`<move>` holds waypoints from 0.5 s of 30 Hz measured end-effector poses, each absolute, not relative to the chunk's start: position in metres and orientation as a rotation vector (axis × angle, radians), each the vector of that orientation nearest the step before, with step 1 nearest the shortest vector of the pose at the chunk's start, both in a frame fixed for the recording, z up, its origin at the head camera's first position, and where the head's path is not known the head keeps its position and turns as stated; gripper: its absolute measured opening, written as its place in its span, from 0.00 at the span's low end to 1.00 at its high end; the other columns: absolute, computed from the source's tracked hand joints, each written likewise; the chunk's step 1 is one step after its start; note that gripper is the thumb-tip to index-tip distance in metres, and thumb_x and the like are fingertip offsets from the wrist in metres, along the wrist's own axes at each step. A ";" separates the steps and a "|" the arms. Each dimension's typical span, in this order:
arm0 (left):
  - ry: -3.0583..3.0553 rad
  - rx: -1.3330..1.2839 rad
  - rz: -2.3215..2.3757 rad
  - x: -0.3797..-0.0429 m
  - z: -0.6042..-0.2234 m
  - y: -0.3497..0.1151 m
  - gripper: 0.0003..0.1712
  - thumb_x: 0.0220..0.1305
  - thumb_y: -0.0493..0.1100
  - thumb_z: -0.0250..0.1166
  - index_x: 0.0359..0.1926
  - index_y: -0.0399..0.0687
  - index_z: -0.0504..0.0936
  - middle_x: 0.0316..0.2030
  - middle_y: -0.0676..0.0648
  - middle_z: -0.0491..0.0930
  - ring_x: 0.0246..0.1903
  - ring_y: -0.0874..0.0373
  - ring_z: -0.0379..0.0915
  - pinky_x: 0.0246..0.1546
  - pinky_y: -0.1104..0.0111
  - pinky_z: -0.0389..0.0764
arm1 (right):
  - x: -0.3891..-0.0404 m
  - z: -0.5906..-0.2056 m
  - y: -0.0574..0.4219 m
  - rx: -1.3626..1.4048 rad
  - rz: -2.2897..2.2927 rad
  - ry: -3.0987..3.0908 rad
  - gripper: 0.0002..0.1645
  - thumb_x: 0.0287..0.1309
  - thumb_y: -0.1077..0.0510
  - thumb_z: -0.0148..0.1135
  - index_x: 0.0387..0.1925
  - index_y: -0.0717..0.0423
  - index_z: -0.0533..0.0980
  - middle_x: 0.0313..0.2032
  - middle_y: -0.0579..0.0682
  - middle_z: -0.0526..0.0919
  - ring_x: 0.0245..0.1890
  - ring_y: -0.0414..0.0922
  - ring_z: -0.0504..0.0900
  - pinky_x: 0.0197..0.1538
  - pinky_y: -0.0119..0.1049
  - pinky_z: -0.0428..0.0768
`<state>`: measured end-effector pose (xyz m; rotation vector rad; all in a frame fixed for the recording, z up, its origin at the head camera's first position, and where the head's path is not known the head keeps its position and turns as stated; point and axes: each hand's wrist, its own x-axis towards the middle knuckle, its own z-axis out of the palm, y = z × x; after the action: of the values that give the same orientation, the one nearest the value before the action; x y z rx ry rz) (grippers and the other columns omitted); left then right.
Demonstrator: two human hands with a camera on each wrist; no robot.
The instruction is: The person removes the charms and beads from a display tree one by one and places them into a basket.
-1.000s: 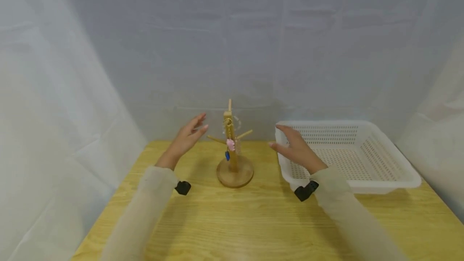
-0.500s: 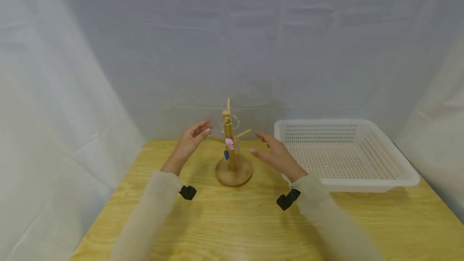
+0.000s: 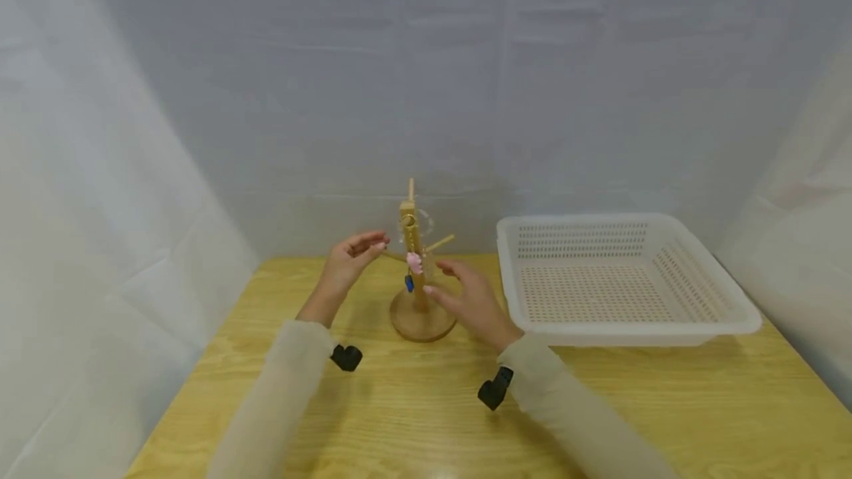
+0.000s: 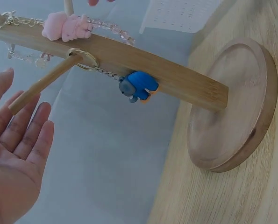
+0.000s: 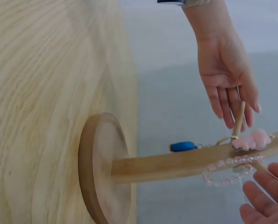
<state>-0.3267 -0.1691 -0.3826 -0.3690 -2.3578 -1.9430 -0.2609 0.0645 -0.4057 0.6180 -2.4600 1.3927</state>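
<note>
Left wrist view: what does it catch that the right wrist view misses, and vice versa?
Left wrist only: part of the white perforated basket, at the top.

Right wrist only: the left sleeve's cuff and part of a dark wrist device, both cut off by the top edge.

Both: the wooden stand, blue charm, pink charm, bead bracelet, tabletop, left hand and right hand, though the left wrist view gets just a sliver of the right hand.

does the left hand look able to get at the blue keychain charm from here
Likely yes: the left hand is right by the wooden peg that the blue keychain charm hangs from, and the left wrist view shows nothing between hand and charm.
</note>
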 end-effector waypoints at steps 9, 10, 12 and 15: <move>-2.340 -0.313 -1.969 -0.329 -0.385 -0.170 0.22 0.62 0.40 0.64 0.52 0.28 0.77 0.40 0.52 0.85 0.40 0.66 0.79 0.50 0.70 0.77 | -0.269 -0.420 0.055 0.524 1.587 -2.309 0.26 0.56 0.56 0.67 0.54 0.63 0.74 0.52 0.57 0.79 0.52 0.52 0.77 0.59 0.46 0.74; -2.328 -0.305 -1.981 -0.329 -0.385 -0.170 0.21 0.62 0.39 0.64 0.51 0.28 0.77 0.38 0.52 0.85 0.39 0.66 0.79 0.48 0.71 0.78 | -0.271 -0.421 0.055 0.516 1.613 -2.293 0.25 0.56 0.57 0.67 0.53 0.63 0.75 0.52 0.57 0.79 0.52 0.52 0.78 0.58 0.45 0.74; -2.314 -0.294 -2.003 -0.330 -0.386 -0.170 0.19 0.63 0.37 0.63 0.51 0.26 0.77 0.36 0.54 0.85 0.37 0.66 0.79 0.46 0.72 0.79 | -0.274 -0.424 0.053 0.503 1.651 -2.268 0.23 0.55 0.58 0.67 0.52 0.63 0.75 0.50 0.57 0.80 0.51 0.53 0.78 0.58 0.45 0.75; -2.306 -0.275 -2.026 -0.331 -0.386 -0.171 0.17 0.63 0.36 0.63 0.49 0.26 0.78 0.35 0.55 0.85 0.35 0.66 0.80 0.45 0.70 0.80 | -0.278 -0.427 0.051 0.513 1.682 -2.237 0.23 0.54 0.59 0.68 0.51 0.64 0.76 0.49 0.59 0.80 0.50 0.54 0.79 0.56 0.45 0.76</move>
<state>-0.3309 -0.1710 -0.3862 -0.2746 -2.3056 -2.0256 -0.2777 0.0506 -0.4272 0.5128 -2.2373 1.6820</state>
